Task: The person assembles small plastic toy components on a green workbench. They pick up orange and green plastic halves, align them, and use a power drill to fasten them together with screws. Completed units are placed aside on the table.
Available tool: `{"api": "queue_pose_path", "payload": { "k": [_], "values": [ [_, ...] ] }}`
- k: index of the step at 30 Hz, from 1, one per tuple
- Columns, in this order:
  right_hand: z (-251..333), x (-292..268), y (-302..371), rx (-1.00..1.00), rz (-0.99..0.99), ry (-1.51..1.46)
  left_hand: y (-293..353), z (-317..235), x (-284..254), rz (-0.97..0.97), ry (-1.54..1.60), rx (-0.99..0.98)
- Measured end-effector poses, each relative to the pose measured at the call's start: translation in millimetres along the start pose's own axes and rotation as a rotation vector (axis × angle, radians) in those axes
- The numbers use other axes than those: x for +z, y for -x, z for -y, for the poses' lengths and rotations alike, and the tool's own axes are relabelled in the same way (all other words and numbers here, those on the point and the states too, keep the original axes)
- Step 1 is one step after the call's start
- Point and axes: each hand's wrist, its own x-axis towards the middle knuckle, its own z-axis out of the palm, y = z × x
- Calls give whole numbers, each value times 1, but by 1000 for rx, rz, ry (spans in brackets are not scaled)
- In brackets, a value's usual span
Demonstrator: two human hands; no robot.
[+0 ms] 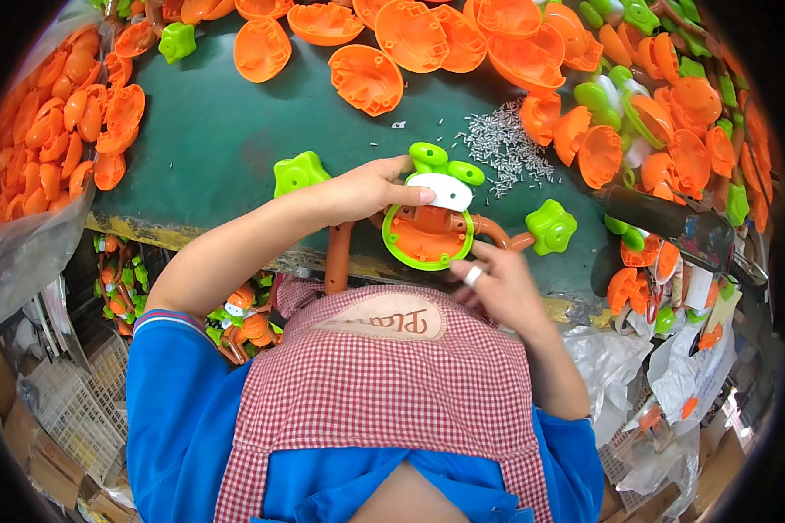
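A plastic toy (427, 235) is between my hands at the table's near edge. Its round orange body is rimmed in bright green, below a white plate (446, 192) and two green ovals (446, 164). My left hand (371, 187) grips the toy's upper left, with the thumb pressed on the white plate. My right hand (501, 283), slightly blurred, has its fingers curled against the lower right rim. Brown-orange tubes (337, 257) run out from the toy. A green star-shaped piece (550, 227) sits by the right tube; another star (299, 173) lies beyond my left forearm.
A pile of small silver screws (506, 144) lies on the green tabletop (218, 122). Orange half shells (366, 78) line the far side, with heaps of orange parts (70, 131) at left. At right a dark power tool (672, 225) lies near mixed parts.
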Motion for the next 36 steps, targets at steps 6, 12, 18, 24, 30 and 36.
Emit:
{"api": "queue_pose_path", "payload": {
  "k": [6, 12, 18, 24, 30, 36],
  "values": [
    [40, -71, -53, -994, -1157, 860, -10, 0, 1, -37, -168, -15],
    [38, -51, -32, -982, -632, -269, -6, 0, 3, -82, -227, -2],
    [-31, -9, -15, -625, -168, -400, -11, 6, 4, -110, -99, 10],
    [-24, -3, -8, -1035, -641, 682, -9, 3, 2, -85, -177, -35],
    [-20, 2, -10, -1099, -625, 660, -13, 9, 3, -91, -198, 46],
    [-14, 4, -27, -1156, -525, 810, -12, 11, 3, -138, -364, 102]
  ]
}}
